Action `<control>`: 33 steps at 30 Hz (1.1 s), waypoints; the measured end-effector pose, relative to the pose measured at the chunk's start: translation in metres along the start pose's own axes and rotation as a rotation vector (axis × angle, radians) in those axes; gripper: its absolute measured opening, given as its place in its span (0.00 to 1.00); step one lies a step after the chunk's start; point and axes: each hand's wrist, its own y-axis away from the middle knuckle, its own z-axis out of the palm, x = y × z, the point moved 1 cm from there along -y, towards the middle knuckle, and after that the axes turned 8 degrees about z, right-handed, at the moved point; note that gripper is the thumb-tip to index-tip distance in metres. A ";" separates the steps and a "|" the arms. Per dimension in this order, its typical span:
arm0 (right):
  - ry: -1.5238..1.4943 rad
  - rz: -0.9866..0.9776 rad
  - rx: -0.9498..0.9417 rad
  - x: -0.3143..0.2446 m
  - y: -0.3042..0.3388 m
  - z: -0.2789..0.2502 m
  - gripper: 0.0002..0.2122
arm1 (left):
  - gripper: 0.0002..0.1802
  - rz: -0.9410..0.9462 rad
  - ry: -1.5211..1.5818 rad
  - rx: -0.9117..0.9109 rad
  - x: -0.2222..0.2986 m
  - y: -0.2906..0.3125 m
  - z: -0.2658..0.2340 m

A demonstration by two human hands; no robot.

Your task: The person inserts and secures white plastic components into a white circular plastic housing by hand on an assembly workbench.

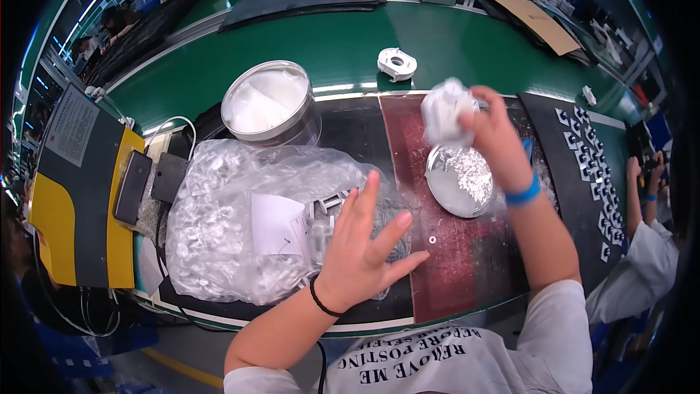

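The surface (pixel 343 51) is deep green, with a dark red mat (pixel 452 263) and a black mat (pixel 576 197) dotted with rows of small white parts (pixel 587 153) lying on it. Left of the red mat sit a clear, glinting plastic bag (pixel 226 226) holding a white paper slip (pixel 275 225), and a silver tin (pixel 271 104) filled with white; on the red mat rests a shiny silver lid (pixel 459 179). The right hand (pixel 496 135) wears a blue wristband (pixel 523 193) and grips a crumpled white wad (pixel 446 111), the left hand (pixel 361 248) wears a thin black band (pixel 321 299), and far left of the bag stands a yellow and black box (pixel 73 197).
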 end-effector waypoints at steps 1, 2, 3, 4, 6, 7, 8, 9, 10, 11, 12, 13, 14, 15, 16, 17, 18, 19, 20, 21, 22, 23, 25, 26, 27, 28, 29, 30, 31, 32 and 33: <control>0.044 0.028 0.110 0.000 -0.025 -0.018 0.29 | 0.52 0.008 0.003 -0.024 0.000 -0.001 0.002; 0.198 0.114 0.231 0.005 -0.055 -0.051 0.31 | 0.51 0.024 0.011 -0.044 0.003 -0.004 0.005; 0.283 0.106 0.373 0.014 -0.077 -0.065 0.31 | 0.51 0.029 0.007 -0.042 0.003 -0.004 0.005; 0.204 0.171 0.379 0.030 -0.108 -0.095 0.31 | 0.51 0.026 0.012 -0.046 0.002 -0.003 0.006; 0.180 0.081 0.564 0.057 -0.151 -0.128 0.25 | 0.50 0.026 0.014 -0.048 0.000 -0.002 0.008; 0.129 0.144 0.462 0.059 -0.159 -0.131 0.22 | 0.49 0.022 0.015 -0.046 -0.001 -0.001 0.006; 0.081 0.207 0.362 0.055 -0.159 -0.125 0.19 | 0.49 0.017 0.021 -0.045 -0.001 0.000 0.006; -0.035 0.221 0.415 0.053 -0.155 -0.113 0.15 | 0.49 0.019 0.018 -0.045 -0.001 0.001 0.004; -0.037 0.219 0.414 0.056 -0.158 -0.110 0.15 | 0.49 0.016 0.001 -0.047 -0.001 0.002 0.002; 0.024 0.190 0.387 0.059 -0.161 -0.111 0.15 | 0.48 0.016 -0.005 -0.046 -0.001 0.001 0.003; 0.086 0.163 0.361 0.061 -0.164 -0.114 0.15 | 0.48 0.022 0.003 -0.043 -0.001 0.000 0.004; 0.116 0.179 0.321 0.062 -0.165 -0.120 0.17 | 0.46 0.024 0.003 -0.044 -0.001 -0.001 0.006; 0.114 0.183 0.317 0.059 -0.161 -0.112 0.17 | 0.45 0.017 -0.008 -0.051 -0.001 -0.001 0.005; 0.127 0.209 0.328 0.049 -0.150 -0.093 0.19 | 0.45 0.010 -0.015 -0.055 -0.001 0.000 0.002; 0.144 0.232 0.346 0.039 -0.142 -0.084 0.21 | 0.42 -0.002 -0.022 -0.074 0.000 -0.002 0.001; 0.145 0.232 0.345 0.034 -0.141 -0.082 0.21 | 0.40 -0.015 -0.027 -0.092 0.001 -0.003 0.001; 0.177 0.250 0.251 0.031 -0.140 -0.080 0.23 | 0.40 -0.016 -0.027 -0.091 0.000 -0.004 0.001; 0.207 0.269 0.156 0.030 -0.141 -0.078 0.25 | 0.38 -0.012 -0.021 -0.083 0.000 -0.004 0.001; 0.208 0.269 0.157 0.032 -0.144 -0.079 0.25 | 0.37 -0.006 -0.012 -0.075 0.000 -0.005 0.001; 0.198 0.226 0.187 0.035 -0.150 -0.080 0.24 | 0.37 -0.006 -0.012 -0.074 0.000 -0.006 0.002; 0.188 0.182 0.216 0.036 -0.154 -0.082 0.23 | 0.36 -0.004 -0.013 -0.076 0.000 -0.006 0.002; 0.083 0.199 0.201 0.034 -0.153 -0.076 0.21 | 0.36 -0.002 -0.017 -0.078 0.000 -0.006 0.001; 0.032 0.207 0.199 0.037 -0.161 -0.079 0.21 | 0.35 -0.003 -0.018 -0.077 -0.001 -0.005 0.001; -0.016 0.213 0.201 0.038 -0.166 -0.082 0.20 | 0.35 -0.001 -0.014 -0.075 -0.001 -0.004 0.001; 0.006 0.222 0.272 0.040 -0.171 -0.088 0.21 | 0.35 0.000 -0.015 -0.073 -0.001 -0.005 0.001; 0.007 0.219 0.270 0.047 -0.180 -0.094 0.21 | 0.34 -0.005 -0.011 -0.082 0.000 -0.005 0.000; 0.263 0.194 0.431 0.058 -0.190 -0.104 0.22 | 0.34 -0.008 -0.006 -0.090 0.000 -0.006 0.001; 0.519 0.166 0.587 0.064 -0.194 -0.112 0.23 | 0.34 -0.007 -0.008 -0.088 0.001 -0.006 0.001; 0.792 0.160 0.526 0.067 -0.196 -0.124 0.25 | 0.34 -0.006 -0.003 -0.088 0.001 -0.006 0.001; 0.794 0.157 0.526 0.069 -0.199 -0.126 0.25 | 0.34 -0.006 0.001 -0.088 0.001 -0.006 0.001; 0.995 0.061 0.659 0.069 -0.201 -0.128 0.26 | 0.34 -0.004 0.002 -0.084 0.001 -0.007 0.002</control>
